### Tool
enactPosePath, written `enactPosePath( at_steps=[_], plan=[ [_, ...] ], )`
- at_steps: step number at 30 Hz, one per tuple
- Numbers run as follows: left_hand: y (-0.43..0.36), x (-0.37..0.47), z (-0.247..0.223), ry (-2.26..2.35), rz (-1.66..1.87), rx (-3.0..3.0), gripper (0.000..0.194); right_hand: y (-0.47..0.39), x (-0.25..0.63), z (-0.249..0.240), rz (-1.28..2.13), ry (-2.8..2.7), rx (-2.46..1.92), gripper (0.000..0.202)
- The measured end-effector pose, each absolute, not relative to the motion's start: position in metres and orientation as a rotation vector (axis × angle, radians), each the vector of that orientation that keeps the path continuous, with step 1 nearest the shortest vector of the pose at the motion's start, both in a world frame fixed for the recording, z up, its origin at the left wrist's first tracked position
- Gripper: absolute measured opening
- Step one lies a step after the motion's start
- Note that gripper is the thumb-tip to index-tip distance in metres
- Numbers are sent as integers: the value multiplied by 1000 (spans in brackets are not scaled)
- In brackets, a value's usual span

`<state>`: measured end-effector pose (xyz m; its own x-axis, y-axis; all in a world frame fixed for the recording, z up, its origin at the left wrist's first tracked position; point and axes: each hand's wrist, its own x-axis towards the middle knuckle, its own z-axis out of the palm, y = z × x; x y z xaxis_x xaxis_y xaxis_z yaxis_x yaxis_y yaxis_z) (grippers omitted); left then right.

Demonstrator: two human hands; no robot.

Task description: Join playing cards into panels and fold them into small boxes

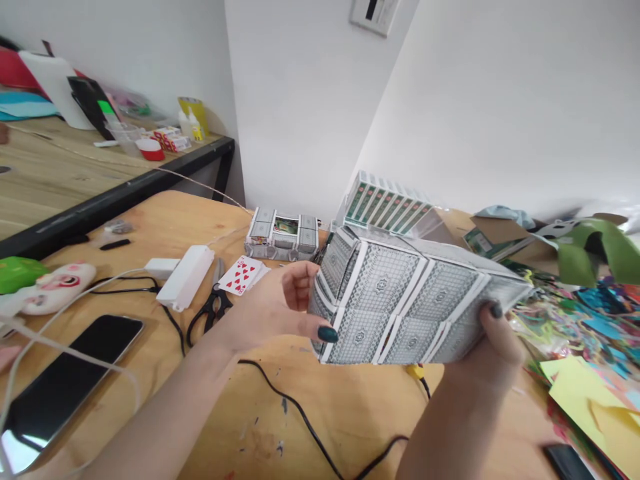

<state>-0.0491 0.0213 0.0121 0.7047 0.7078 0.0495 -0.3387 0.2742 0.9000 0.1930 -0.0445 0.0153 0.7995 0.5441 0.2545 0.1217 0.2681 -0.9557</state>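
Playing-card-covered box (pixel 380 300) hangs in the air above the wooden tabletop (pixel 225 413), grasped at both ends, its long patterned side turned towards the wearer. The left hand (pixel 265 310) grips the nearer-to-left end, thumb laid on the lower corner and fingers curled at the edge behind, while the right hand (pixel 500 347) supports the other end from below, thumb pressed on the face; its fingers are hidden. Such a two-ended hold probably spreads the load and keeps the seams from flexing, since folded cards may give under a hard squeeze (white edges along the bands show how many pieces meet there). Just behind, a smaller card-covered block (pixel 260 230) rests on the table against the wall side, perhaps set back to leave working room. Loose playing cards (pixel 241 275), the top one a heart card, lie beside black-handled scissors (pixel 216 303), both near the left forearm and so likely within easy reach. Further left are a white rectangular case (pixel 186 273) and a phone (pixel 75 373), lying flat. Beyond the held box, a row of green-and-white packs (pixel 385 200) stands side by side, likely for neat storage; coloured scraps (pixel 585 313) and yellow paper (pixel 585 393) lie off to the right.
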Motion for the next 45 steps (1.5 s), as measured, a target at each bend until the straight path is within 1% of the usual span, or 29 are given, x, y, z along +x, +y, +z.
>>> enactPosePath(
  at_steps=[2, 5, 11, 14, 17, 21, 27, 33, 37, 42, 45],
  plan=[
    [19, -48, 12, 340, 685, 1034, 55, -39, 196, 11, 405, -565, -1250, 32],
    [16, -49, 16, 315, 649, 1007, 48, -35, 193, 9, 505, -457, -1182, 26],
    [17, -50, 18, 359, 668, 971, 37, -45, 173, 18, 699, -489, -1140, 26],
    [21, -50, 14, 378, 668, 968, 32, -46, 173, 15, 719, -551, -1160, 26],
    [24, -50, 11, 412, 696, 937, 31, -41, 178, 8, 743, -585, -1151, 26],
    [27, -51, 9, 419, 702, 930, 35, -35, 178, 5, 806, -556, -1095, 26],
    [28, -49, 11, 379, 678, 1025, 56, -37, 175, 11, 816, -548, -1059, 32],
    [26, -56, 18, 403, 705, 1048, 59, -32, 170, 9, 810, -535, -1094, 38],
    [32, -69, 23, 490, 762, 1077, 49, -21, 151, 3, 937, -515, -1055, 41],
    [51, -81, 18, 555, 892, 1100, 21, -14, 125, -4, 1003, -459, -976, 45],
    [62, -88, 12, 603, 1017, 1118, 14, -17, 114, -2, 1028, -459, -958, 47]
  ],
)
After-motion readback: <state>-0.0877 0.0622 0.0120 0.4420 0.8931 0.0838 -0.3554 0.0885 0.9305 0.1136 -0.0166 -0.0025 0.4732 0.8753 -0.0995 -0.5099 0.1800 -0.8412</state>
